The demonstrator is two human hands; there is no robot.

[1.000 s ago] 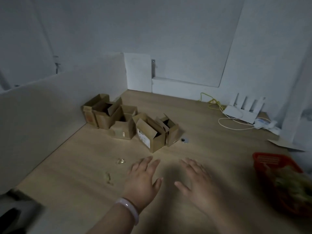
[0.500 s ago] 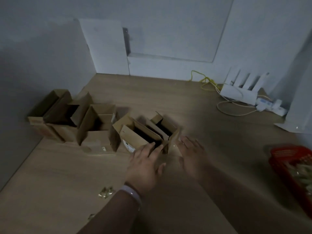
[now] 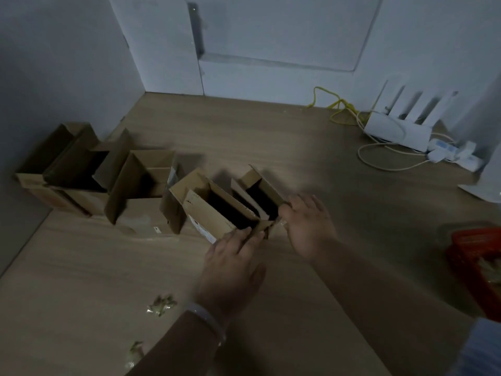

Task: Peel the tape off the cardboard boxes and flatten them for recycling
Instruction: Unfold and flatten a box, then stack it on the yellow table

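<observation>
On the wooden tabletop (image 3: 298, 158), two open cardboard boxes stand touching each other just ahead of the person: a labelled cardboard box (image 3: 206, 213) with a white sticker low on its near face, and a smaller cardboard box (image 3: 272, 189) on its right. The left hand (image 3: 233, 256), a pale bracelet (image 3: 208, 318) on its wrist, lies with straight fingers resting on the near flap where the two boxes meet, clutching nothing. The right hand (image 3: 309, 226) is spread and relaxed against the smaller box's right side, its thumb edge touching the corner (motion blur hides whether the thumb hooks the flap). A row of open boxes (image 3: 147, 169) runs leftward to the grey wall. Crumpled tape scraps (image 3: 161, 305) lie near the left forearm. Well apart at the back right sit a white router (image 3: 395, 128), a yellow cable (image 3: 336, 104) and a power strip (image 3: 450, 153); a red basket (image 3: 477, 264) is at the right edge.
</observation>
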